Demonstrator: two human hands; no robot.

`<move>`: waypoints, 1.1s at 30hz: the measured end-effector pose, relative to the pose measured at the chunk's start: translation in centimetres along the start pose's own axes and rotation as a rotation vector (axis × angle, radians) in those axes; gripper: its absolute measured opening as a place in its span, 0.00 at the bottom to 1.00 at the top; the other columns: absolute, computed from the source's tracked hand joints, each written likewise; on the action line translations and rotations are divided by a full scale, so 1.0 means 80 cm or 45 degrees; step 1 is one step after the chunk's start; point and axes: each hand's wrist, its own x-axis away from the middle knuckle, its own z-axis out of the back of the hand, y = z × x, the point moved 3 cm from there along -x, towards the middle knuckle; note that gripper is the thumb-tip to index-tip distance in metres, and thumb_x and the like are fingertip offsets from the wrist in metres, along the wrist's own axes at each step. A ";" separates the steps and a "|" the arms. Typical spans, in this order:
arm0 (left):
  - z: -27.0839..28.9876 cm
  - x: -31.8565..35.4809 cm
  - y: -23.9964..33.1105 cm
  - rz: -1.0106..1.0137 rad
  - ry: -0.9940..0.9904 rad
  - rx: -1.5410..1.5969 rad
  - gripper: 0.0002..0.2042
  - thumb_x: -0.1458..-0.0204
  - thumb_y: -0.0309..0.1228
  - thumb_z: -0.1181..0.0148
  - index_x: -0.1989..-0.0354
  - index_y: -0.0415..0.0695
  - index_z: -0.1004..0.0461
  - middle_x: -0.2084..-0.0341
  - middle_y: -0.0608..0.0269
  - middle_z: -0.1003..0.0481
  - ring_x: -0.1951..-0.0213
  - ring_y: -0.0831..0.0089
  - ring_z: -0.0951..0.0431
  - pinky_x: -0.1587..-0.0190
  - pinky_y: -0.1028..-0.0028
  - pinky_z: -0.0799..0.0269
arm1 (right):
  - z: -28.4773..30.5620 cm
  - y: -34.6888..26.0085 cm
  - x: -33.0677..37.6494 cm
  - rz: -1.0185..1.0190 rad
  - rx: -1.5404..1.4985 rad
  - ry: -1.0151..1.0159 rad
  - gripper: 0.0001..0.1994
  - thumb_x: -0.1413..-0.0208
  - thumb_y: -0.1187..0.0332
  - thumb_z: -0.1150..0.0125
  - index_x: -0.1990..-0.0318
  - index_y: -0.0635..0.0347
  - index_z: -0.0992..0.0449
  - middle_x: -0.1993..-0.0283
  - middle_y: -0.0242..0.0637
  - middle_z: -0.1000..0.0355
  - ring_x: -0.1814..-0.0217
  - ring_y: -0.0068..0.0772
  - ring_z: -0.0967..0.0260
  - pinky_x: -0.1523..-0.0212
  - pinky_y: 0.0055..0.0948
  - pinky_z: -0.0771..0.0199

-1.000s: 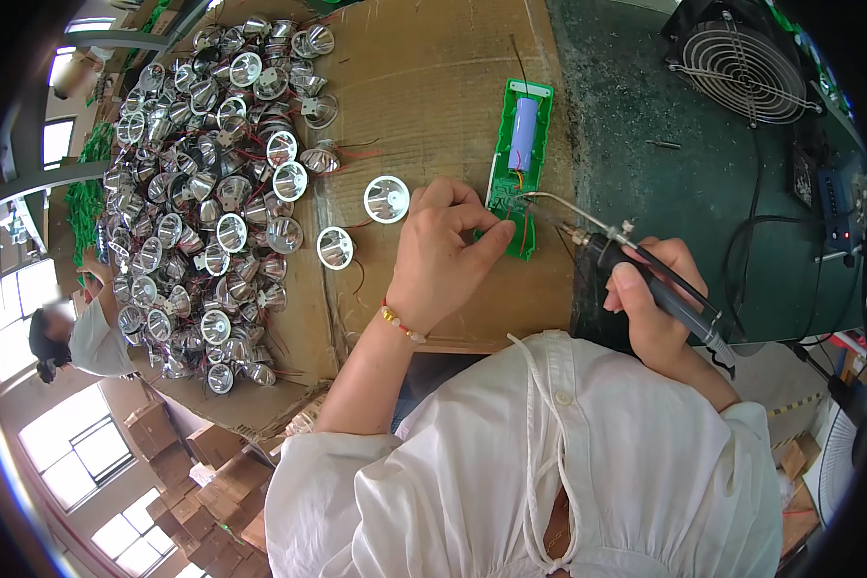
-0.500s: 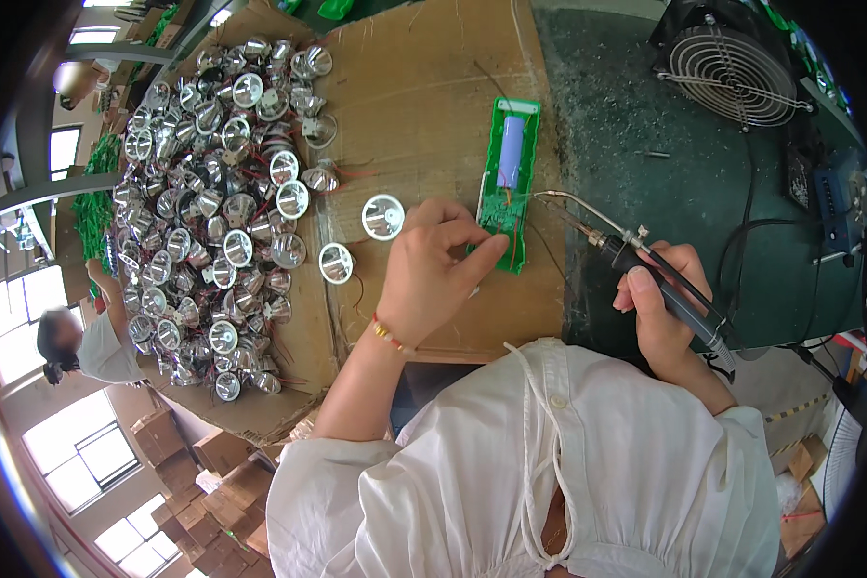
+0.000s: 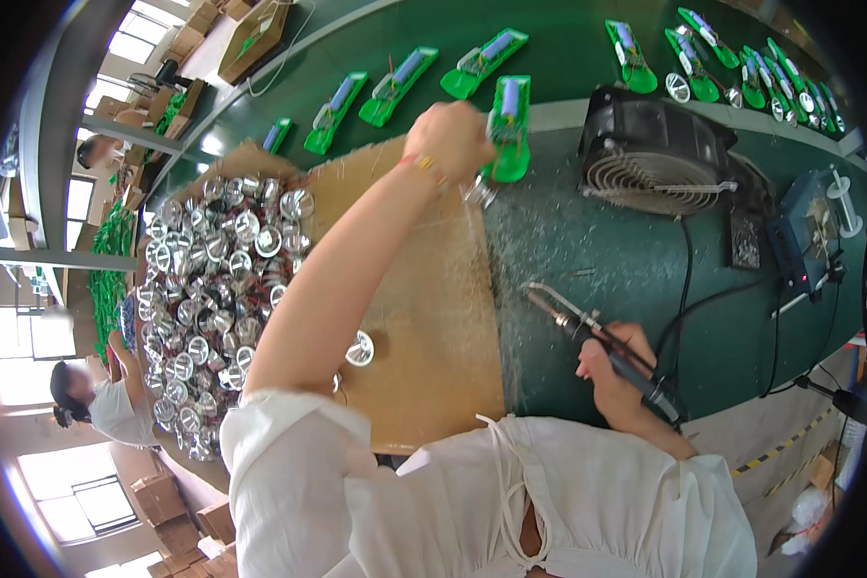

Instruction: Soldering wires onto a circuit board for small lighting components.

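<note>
My left hand (image 3: 448,140) is stretched far forward over the bench, its fingers closed at the left edge of a green flashlight housing (image 3: 510,159). A blue cylindrical battery and thin wires lie inside that housing. Just below the hand a small silvery reflector (image 3: 479,193) hangs or rests; its wire is hard to make out. The fingertips are partly hidden behind the hand. Lower right, my right hand (image 3: 615,371) is wrapped round a soldering iron (image 3: 631,366) with a thin metal feed tube along it. The iron's tip points up and left, above the green mat.
A heap of silvery reflectors (image 3: 212,289) covers the left of the cardboard (image 3: 433,318), with a loose reflector (image 3: 359,349) nearby. Green housings (image 3: 390,89) line the far shelf. A black fan (image 3: 660,154) and blue soldering station (image 3: 800,236) stand right. Another person (image 3: 116,405) sits left.
My left hand has carried the green housing off the cardboard, forward and right. The view has tilted up, showing the far row of housings. My right hand still holds the soldering iron.
</note>
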 end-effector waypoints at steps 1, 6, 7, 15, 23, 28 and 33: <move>-0.007 -0.040 0.004 0.013 0.007 -0.065 0.08 0.60 0.34 0.45 0.77 0.45 0.22 0.79 0.54 0.24 0.72 0.59 0.23 0.66 0.65 0.27 | -0.001 0.000 -0.003 -0.046 -0.001 -0.006 0.07 0.49 0.76 0.43 0.67 0.64 0.36 0.76 0.36 0.33 0.78 0.20 0.34 0.78 0.20 0.33; -0.007 -0.166 0.026 0.130 0.349 -0.111 0.18 0.53 0.51 0.47 0.68 0.50 0.22 0.71 0.56 0.23 0.63 0.57 0.24 0.59 0.62 0.29 | 0.004 -0.001 -0.011 -0.178 -0.024 -0.016 0.08 0.49 0.73 0.41 0.66 0.64 0.35 0.78 0.34 0.29 0.78 0.19 0.31 0.77 0.20 0.30; -0.003 -0.176 0.013 0.004 0.525 -0.075 0.21 0.53 0.52 0.48 0.59 0.53 0.24 0.59 0.55 0.26 0.56 0.56 0.27 0.54 0.62 0.31 | 0.004 0.000 -0.009 -0.171 -0.019 -0.009 0.08 0.49 0.73 0.41 0.66 0.64 0.35 0.78 0.34 0.29 0.78 0.19 0.31 0.77 0.20 0.31; -0.042 -0.102 -0.041 0.042 -0.040 0.196 0.30 0.49 0.43 0.51 0.37 0.59 0.52 0.52 0.43 0.37 0.52 0.49 0.30 0.50 0.61 0.34 | 0.004 0.008 -0.005 -0.109 0.000 0.042 0.08 0.49 0.73 0.41 0.67 0.64 0.35 0.78 0.34 0.30 0.79 0.18 0.33 0.77 0.21 0.32; -0.020 0.201 0.009 0.345 0.034 0.361 0.30 0.51 0.34 0.47 0.38 0.53 0.49 0.59 0.49 0.35 0.60 0.50 0.29 0.60 0.59 0.31 | -0.003 0.007 -0.009 -0.079 -0.031 0.128 0.07 0.49 0.74 0.43 0.66 0.65 0.34 0.78 0.35 0.32 0.81 0.18 0.35 0.80 0.18 0.35; -0.052 0.305 0.039 0.273 0.400 0.315 0.30 0.54 0.36 0.42 0.42 0.44 0.44 0.56 0.50 0.36 0.63 0.56 0.28 0.64 0.62 0.30 | -0.005 0.008 -0.010 0.059 0.032 0.117 0.08 0.47 0.70 0.44 0.65 0.65 0.34 0.79 0.35 0.33 0.83 0.18 0.38 0.82 0.15 0.38; -0.014 0.361 -0.026 0.536 0.635 0.076 0.15 0.60 0.38 0.36 0.67 0.43 0.30 0.75 0.60 0.31 0.72 0.62 0.30 0.70 0.66 0.33 | -0.005 0.016 -0.008 0.115 0.019 0.129 0.08 0.47 0.71 0.44 0.65 0.65 0.33 0.78 0.35 0.32 0.83 0.18 0.38 0.83 0.15 0.39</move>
